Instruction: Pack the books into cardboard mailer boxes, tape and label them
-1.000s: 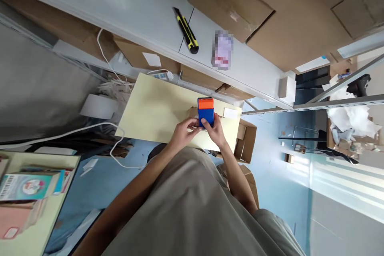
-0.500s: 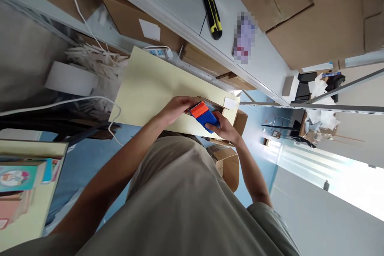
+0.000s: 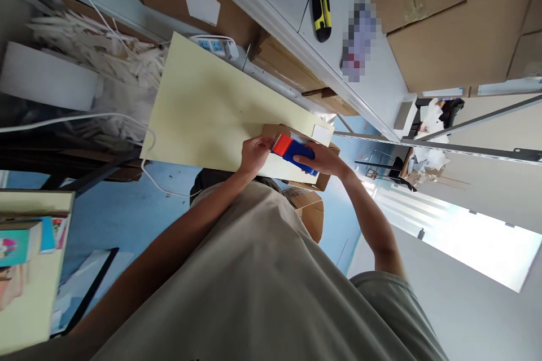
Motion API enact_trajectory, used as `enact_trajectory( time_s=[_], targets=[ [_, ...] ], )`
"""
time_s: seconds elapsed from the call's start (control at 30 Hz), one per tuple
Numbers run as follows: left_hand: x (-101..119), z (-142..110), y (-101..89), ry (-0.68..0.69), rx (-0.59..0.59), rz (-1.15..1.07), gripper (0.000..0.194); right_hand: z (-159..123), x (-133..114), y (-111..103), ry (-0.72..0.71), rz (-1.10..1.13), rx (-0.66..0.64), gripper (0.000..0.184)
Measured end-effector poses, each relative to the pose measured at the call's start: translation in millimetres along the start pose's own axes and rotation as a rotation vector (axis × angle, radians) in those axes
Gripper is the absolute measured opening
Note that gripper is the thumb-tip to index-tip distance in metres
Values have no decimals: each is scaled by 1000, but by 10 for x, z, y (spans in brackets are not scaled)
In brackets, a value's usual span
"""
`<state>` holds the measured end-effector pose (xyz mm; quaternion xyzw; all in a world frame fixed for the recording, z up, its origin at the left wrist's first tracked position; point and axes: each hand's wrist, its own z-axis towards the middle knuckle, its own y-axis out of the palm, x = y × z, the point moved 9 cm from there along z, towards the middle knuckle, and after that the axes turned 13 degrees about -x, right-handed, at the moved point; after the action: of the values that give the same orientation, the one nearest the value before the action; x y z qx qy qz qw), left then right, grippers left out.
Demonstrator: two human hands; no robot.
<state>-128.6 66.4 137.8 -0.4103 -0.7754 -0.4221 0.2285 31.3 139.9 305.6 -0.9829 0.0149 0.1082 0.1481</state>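
The right hand [image 3: 322, 160] held a blue object [image 3: 292, 151] (orange-red at one end) over the worktop [image 3: 203, 101]; the left hand [image 3: 254, 153] was at that end.

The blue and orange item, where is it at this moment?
In the head view, the item is just right of centre, in the right hand, its orange end beside the left hand.

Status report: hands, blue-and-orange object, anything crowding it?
Right hand: grip on blue-and-orange object. Left hand: at its orange end, contact unclear. Cardboard box close by.
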Motion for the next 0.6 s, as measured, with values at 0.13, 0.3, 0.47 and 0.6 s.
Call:
enact_trajectory(
  time_s=[0.13, 0.3, 0.47, 0.6],
  targets=[
    [-82, 137, -200, 27, 107, 2, 25, -270, 11, -279, 74, 8, -30, 66],
    [-269, 301, -321, -24, 126, 49, 28, -558, -19, -495, 135, -70, 15, 66],
    [-483, 313, -271, -76, 150, 36, 28, -429, -201, -392, 173, -140, 58, 62],
    [-612, 347, -273, -109, 147, 50, 32, -355, -294, -316, 250, -199, 42, 58]
  ],
)
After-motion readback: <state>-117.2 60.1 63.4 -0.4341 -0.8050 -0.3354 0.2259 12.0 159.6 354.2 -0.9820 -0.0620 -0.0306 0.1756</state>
